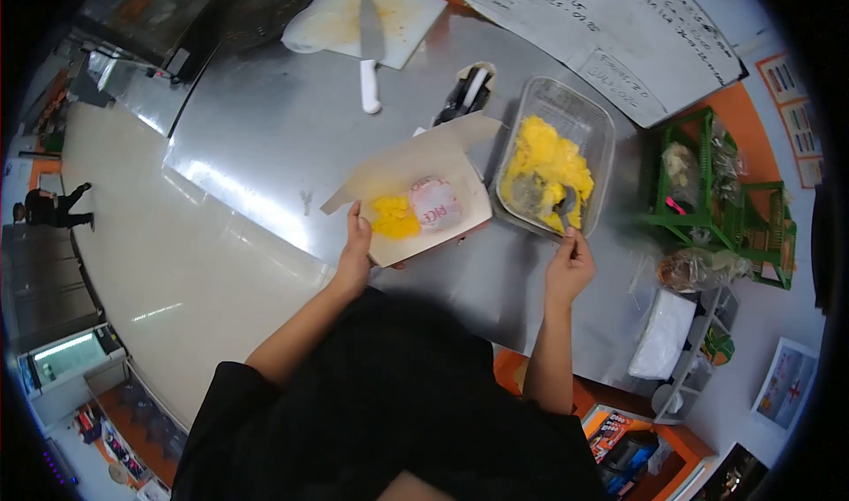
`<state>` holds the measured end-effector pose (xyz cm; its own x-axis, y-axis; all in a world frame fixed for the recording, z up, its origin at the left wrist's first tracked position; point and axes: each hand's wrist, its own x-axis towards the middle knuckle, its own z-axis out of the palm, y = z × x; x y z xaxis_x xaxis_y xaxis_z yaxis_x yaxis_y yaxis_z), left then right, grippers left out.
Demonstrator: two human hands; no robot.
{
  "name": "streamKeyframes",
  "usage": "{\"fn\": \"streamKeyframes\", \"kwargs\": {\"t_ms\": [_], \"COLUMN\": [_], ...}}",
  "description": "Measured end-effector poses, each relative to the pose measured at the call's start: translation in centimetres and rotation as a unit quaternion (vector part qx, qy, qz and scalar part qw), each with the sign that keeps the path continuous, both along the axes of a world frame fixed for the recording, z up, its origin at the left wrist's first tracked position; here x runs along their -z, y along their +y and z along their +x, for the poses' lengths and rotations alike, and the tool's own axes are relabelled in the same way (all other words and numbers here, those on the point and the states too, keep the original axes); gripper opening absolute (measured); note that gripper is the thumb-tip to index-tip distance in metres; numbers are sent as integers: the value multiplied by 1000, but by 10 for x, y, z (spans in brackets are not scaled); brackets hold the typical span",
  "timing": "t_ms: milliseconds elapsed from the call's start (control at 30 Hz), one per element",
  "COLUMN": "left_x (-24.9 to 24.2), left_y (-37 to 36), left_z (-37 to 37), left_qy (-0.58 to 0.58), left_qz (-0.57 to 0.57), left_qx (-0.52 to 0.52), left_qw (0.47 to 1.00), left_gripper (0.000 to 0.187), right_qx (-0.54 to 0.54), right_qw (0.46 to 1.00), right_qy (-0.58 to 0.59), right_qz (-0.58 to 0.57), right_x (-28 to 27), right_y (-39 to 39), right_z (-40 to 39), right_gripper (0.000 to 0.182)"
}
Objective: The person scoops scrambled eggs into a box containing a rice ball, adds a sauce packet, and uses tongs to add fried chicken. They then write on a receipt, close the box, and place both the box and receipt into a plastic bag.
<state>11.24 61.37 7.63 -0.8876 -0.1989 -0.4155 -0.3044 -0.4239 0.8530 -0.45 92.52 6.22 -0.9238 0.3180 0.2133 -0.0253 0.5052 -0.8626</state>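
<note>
My left hand (355,252) is closed on the left edge of an open cardboard food box (459,198), its lid folded back away from me. Inside lie yellow scrambled eggs (394,217) and, to their right, a round wrapped bundle (436,202) printed "RICE". My right hand (569,269) pinches the handle of a spoon (566,206), whose bowl rests in more scrambled eggs (550,158) heaped in a clear plastic tub (599,119). The tub stands right of the box on the steel table.
A white-handled knife (370,54) lies across a stained cutting board (413,23) at the back. A black device (466,94) sits behind the box. Green crates (707,180) stand at the right, below a whiteboard (610,32). A person (57,205) is far left.
</note>
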Motion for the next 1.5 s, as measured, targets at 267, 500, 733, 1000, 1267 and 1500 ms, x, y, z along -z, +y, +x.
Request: {"fn": "streamKeyframes", "kwargs": {"t_ms": [267,500,733,1000,1267,1500], "left_x": [4,-11,-12,-18,2,-5], "left_y": [-2,6,7,9,-1,0], "left_z": [4,1,2,0,5,4], "left_qy": [-3,4,0,-12,-10,2], "left_qz": [-2,-49,-43,-57,-16,-7], "left_qx": [-2,-8,-1,1,6,22], "left_qw": [1000,999,999,998,1000,1000], "left_gripper": [73,69,70,74,75,76], "right_qx": [20,4,-4,-56,-83,-220], "right_qw": [988,997,1000,984,985,964], "right_qy": [-53,-3,-16,70,26,-46], "right_qz": [-143,-74,-9,154,151,144], "right_x": [14,7,1,-11,-12,-29], "right_y": [10,10,-1,-4,3,9], "right_z": [-11,-5,-5,-11,-17,-26], "right_gripper": [22,25,21,16,14,14]}}
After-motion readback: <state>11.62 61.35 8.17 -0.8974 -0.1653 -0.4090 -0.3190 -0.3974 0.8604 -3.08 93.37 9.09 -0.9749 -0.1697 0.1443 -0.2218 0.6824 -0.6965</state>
